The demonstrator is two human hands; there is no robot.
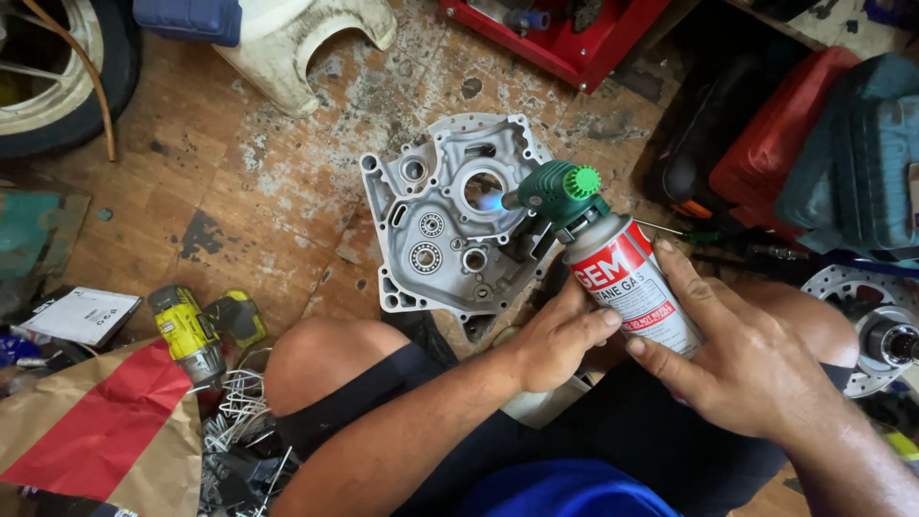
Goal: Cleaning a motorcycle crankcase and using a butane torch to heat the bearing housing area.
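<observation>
Right of centre, above your knees: gas canister clasped by your right hand, steadied by left-hand fingertips, long axis slanting far-left, its green torch head flaming at the grey engine casing.

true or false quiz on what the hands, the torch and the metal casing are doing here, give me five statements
1. Both hands, left and right, grip the white and red gas canister. True.
2. The green torch head shows a blue flame. True.
3. The flame points at the yellow drill. False: it points at the grey metal engine casing.
4. The casing sits on the person's lap. False: it lies on the worn wooden floor.
5. The drill is in the right hand. False: it lies by the left knee.
</observation>
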